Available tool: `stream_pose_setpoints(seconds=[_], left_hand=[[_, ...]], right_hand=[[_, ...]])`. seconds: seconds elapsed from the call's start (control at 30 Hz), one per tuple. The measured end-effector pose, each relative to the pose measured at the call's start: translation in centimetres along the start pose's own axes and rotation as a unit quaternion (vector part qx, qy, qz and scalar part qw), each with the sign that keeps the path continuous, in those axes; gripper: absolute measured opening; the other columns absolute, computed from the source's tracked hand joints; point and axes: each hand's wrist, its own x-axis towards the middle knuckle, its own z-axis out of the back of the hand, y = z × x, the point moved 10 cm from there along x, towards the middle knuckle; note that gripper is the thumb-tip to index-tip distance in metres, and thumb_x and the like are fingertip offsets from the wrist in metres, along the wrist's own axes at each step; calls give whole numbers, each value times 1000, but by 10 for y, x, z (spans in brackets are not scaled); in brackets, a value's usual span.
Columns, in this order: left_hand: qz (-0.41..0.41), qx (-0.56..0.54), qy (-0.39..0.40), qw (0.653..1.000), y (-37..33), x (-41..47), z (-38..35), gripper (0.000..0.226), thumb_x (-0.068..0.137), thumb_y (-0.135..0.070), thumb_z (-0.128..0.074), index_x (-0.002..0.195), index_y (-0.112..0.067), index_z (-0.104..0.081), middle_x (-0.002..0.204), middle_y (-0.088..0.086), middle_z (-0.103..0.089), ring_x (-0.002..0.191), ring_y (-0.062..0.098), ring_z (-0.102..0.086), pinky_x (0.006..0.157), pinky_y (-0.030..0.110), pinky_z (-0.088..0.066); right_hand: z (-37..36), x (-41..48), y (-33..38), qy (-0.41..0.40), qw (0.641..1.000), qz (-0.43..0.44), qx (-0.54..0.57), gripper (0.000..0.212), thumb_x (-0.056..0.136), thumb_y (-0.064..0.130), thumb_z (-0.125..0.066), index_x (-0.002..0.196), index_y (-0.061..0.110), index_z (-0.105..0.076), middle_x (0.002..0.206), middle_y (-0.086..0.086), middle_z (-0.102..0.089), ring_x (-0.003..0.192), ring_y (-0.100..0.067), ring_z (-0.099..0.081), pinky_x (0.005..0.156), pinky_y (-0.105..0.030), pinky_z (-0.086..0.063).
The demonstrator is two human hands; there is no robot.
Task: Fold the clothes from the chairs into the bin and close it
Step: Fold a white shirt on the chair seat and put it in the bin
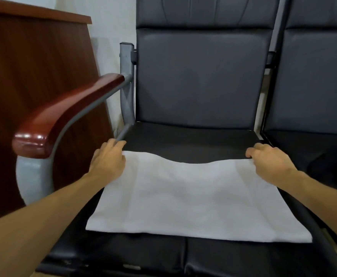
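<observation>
This looks like a waiting area or office lobby. At 12 o'clock stands a black padded chair (199,76) with a tall back, and at 2 o'clock a second chair (319,76) of the same make sits close beside it, as in row seating. A grey metal frame (126,80) at 11 o'clock carries a glossy red-brown wooden armrest (63,114) at 9 o'clock. At 10 o'clock rises a wood-panelled counter (33,76) with an overhanging top, against a plain white wall (111,17).
</observation>
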Motion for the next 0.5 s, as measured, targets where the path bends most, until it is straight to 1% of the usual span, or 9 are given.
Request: stream_pose_setpoints(seconds=[0.07,0.1,0.17,0.23,0.3,0.33,0.4,0.47,0.5], left_hand=[[-31,4,-19,999,-14,-13,10,53,100,-19,-48,150,-21,-30,154,3,-29,140,23,-30,114,37,-28],[-54,2,-19,998,-25,-21,12,53,99,-17,-49,149,-21,-32,155,3,-28,141,23,-28,115,37,-26],[-104,-3,19,994,-48,-42,9,53,97,-13,-49,147,-21,-36,155,3,-26,142,23,-26,115,36,-24],[-149,1,94,984,-70,-67,-5,54,96,-10,-46,147,-20,-34,156,2,-22,142,23,-23,115,35,-23],[-179,21,170,969,-82,-95,-21,52,98,-12,-41,148,-18,-30,157,3,-17,143,23,-19,117,35,-22],[-192,36,198,961,-82,-107,-29,50,100,-16,-37,149,-17,-28,158,5,-15,144,24,-18,117,35,-20],[-210,61,235,947,-76,-128,-39,50,104,-26,-28,152,-16,-21,161,5,-10,147,23,-13,119,33,-14],[-208,59,271,938,-66,-141,-43,51,106,-33,-20,155,-20,-13,162,1,-6,148,18,-8,120,30,-6],[-208,55,289,933,-65,-146,-43,51,106,-33,-19,155,-21,-11,162,0,-6,148,17,-7,120,29,-5]], right_hand=[[10,-13,11,-34,999,29,-29,45,89,8,-54,132,23,-47,128,1,-50,117,-18,-48,99,-30,-40],[13,-20,18,-44,998,47,-25,45,90,8,-53,131,23,-47,129,1,-49,117,-18,-48,100,-30,-40],[15,-36,36,-33,996,84,12,39,95,13,-49,133,22,-47,133,1,-46,120,-17,-46,101,-29,-39],[14,-52,54,4,991,113,66,38,100,27,-46,137,21,-45,139,1,-42,127,-18,-42,103,-30,-39],[5,-69,65,75,985,123,99,46,99,40,-46,142,21,-40,142,1,-40,131,-20,-41,105,-34,-39],[-2,-77,65,117,981,119,100,50,98,44,-46,142,21,-39,140,0,-42,129,-21,-43,104,-35,-40],[-14,-90,60,179,974,102,99,53,97,48,-48,141,20,-40,136,-2,-46,125,-21,-46,102,-34,-40],[-16,-102,52,203,969,90,110,55,97,47,-49,143,19,-38,139,-2,-44,128,-21,-44,105,-33,-37],[-16,-107,49,211,967,87,116,56,97,46,-49,144,19,-37,141,-3,-43,129,-21,-43,105,-32,-36]])
